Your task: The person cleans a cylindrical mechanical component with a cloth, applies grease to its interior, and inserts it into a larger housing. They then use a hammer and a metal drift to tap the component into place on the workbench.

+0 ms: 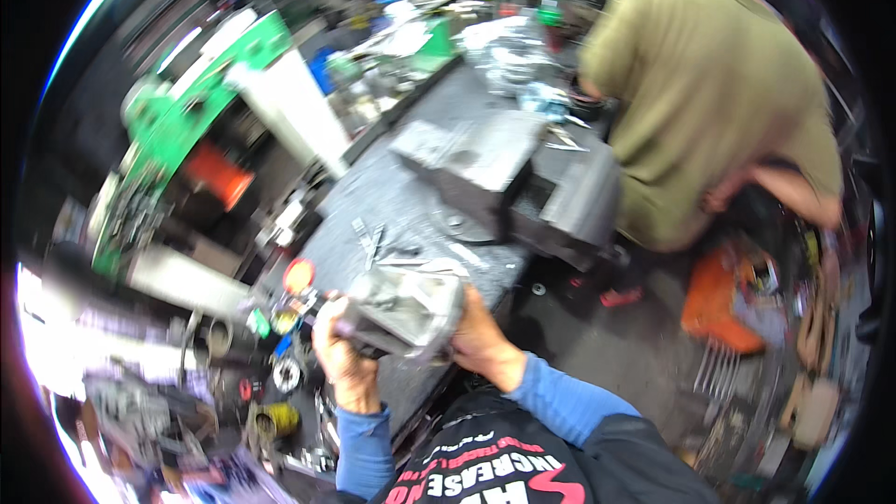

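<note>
Between my two hands is a grey box-shaped metal casting [403, 306] with a hollow inside, held over the near end of the dark workbench [350, 201]. My left hand [343, 355] grips its left side, and my right hand [483, 341] wraps round its right side. Motion blur smears the casting's edges, and my right fingertips are partly hidden behind it. Just beyond it on the bench lie small metal tools [371, 241], too blurred to name.
Large grey metal blocks [476, 163] sit farther along the bench. A person in an olive shirt [709, 93] is at the right, near an orange container [723, 303]. Green machinery [177, 112] stands at the left. Cluttered parts and a yellow can [277, 420] are at lower left.
</note>
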`<state>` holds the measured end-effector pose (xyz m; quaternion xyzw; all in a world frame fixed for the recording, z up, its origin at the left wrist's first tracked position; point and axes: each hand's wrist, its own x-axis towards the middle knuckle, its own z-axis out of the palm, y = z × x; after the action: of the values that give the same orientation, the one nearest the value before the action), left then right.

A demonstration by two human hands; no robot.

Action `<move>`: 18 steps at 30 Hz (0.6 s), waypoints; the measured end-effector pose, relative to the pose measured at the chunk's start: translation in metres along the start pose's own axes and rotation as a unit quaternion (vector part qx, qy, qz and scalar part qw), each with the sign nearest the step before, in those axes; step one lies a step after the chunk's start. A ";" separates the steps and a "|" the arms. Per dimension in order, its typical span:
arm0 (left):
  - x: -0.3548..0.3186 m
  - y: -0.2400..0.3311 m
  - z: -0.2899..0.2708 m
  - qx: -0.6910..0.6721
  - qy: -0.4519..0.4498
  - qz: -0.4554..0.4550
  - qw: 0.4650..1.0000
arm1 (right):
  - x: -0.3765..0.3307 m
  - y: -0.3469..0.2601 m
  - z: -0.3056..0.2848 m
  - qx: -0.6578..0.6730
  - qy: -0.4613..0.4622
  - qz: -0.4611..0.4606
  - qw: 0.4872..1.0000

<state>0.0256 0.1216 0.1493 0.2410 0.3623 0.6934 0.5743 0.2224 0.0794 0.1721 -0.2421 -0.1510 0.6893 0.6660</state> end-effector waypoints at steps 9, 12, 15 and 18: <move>-0.060 0.056 0.012 0.109 -0.122 0.074 0.984 | -0.030 -0.074 -0.094 -0.387 -0.047 -0.010 0.921; -0.068 0.070 0.005 0.153 -0.135 0.087 0.975 | -0.041 -0.095 -0.057 -0.162 -0.104 -0.031 0.981; -0.061 0.068 0.012 0.174 -0.129 0.059 0.974 | -0.033 -0.054 -0.066 -0.403 -0.178 -0.012 0.898; -0.058 0.063 0.000 0.172 -0.081 0.060 0.980 | 0.007 -0.028 -0.046 -0.508 -0.209 0.021 0.835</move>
<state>-0.0005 0.0603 0.2026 0.4130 0.4128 0.6321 0.5093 0.2709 0.0830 0.1476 -0.3994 -0.6104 0.5639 0.3872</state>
